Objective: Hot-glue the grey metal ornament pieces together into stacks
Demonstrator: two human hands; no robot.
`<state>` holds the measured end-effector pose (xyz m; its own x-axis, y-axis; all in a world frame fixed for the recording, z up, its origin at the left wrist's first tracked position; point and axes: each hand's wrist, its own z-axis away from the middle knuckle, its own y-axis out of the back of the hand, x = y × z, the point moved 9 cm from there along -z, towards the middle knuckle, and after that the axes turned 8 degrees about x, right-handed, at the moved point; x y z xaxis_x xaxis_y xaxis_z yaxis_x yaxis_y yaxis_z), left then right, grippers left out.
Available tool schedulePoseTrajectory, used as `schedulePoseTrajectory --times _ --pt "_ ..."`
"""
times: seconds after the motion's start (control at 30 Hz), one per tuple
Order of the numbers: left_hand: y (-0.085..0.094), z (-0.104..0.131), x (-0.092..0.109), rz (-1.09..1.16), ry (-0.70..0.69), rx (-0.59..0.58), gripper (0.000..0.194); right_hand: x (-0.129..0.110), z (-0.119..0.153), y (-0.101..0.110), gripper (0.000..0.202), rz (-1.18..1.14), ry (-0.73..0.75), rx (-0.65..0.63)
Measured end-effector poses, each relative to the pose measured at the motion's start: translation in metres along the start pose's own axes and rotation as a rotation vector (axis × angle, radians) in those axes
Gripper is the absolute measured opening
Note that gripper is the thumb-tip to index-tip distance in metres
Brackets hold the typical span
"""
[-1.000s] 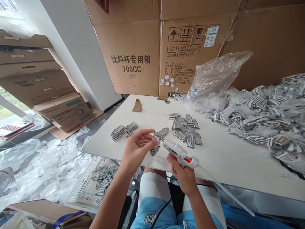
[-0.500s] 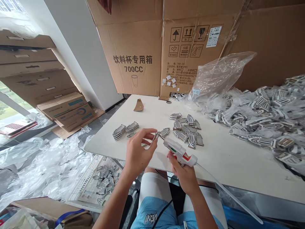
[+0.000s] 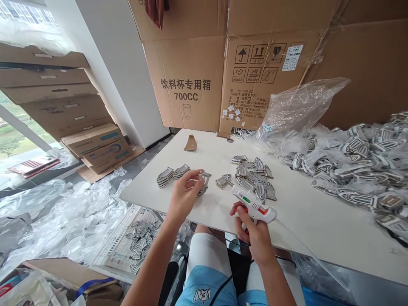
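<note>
Watching from my remote seat. Left hand (image 3: 185,194): thumb and fingertips pinch a metal piece (image 3: 204,183) just above the bench (image 3: 204,210). As I read it, the long axis runs mostly away from and toward the wearer, squared end farther out. Fine tilt I cannot tell; fingers cover part of it.

Right hand (image 3: 256,233): fingers wrapped round the grip of a white glue gun (image 3: 250,203), barrel slanting outward and leftward, so the nozzle faces the left hand's side. A clear gap separates nozzle from pinched piece; left hand is plainly the nearer one to that piece.

In that gap, beyond the right hand, a loose piece (image 3: 224,180) lies on the bench, long axis slanting outward to the right. Nozzle is right beside it; contact I cannot tell.

Neat stacks (image 3: 165,177) sit left of and beyond the left hand. A jumbled cluster (image 3: 255,177) lies beyond the right hand, past the barrel. Farther right of both hands, a big heap of plastic-wrapped pieces (image 3: 357,157). Glue stick (image 3: 314,254) trails from the gun's rear, back to the right of the right hand.
</note>
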<state>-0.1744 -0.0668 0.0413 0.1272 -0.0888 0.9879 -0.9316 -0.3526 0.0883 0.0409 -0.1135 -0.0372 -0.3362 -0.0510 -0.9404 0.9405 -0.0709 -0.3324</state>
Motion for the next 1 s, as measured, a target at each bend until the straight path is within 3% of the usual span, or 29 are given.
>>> schedulePoseTrajectory --times 0.1,0.23,0.37,0.5,0.6,0.7,0.87,1.0 --pt "0.010 -0.003 -0.001 0.029 0.060 -0.024 0.051 0.001 -0.002 0.000 0.039 0.004 0.014 0.006" --pt "0.036 -0.018 0.006 -0.040 0.031 0.003 0.055 0.003 -0.003 -0.002 0.038 0.006 0.016 0.002" --pt "0.062 -0.049 0.010 -0.143 0.018 0.025 0.050 0.003 -0.004 -0.001 0.039 -0.025 0.006 0.036" --pt "0.073 -0.084 0.004 -0.382 0.036 0.003 0.056 0.003 -0.004 -0.001 0.039 -0.043 -0.004 0.046" --pt "0.069 -0.103 0.013 -0.622 -0.140 -0.006 0.060 0.001 -0.004 -0.002 0.039 -0.054 0.007 0.044" --pt "0.058 -0.109 0.021 -0.699 -0.269 -0.061 0.051 0.002 -0.006 -0.001 0.040 -0.061 0.013 0.050" --pt "0.020 -0.083 0.018 -0.887 -0.487 -0.457 0.041 0.007 -0.009 0.000 0.040 -0.052 0.008 0.013" --pt "0.011 -0.070 0.005 -1.031 -0.554 -0.551 0.034 0.007 -0.010 0.001 0.040 -0.040 0.019 -0.005"
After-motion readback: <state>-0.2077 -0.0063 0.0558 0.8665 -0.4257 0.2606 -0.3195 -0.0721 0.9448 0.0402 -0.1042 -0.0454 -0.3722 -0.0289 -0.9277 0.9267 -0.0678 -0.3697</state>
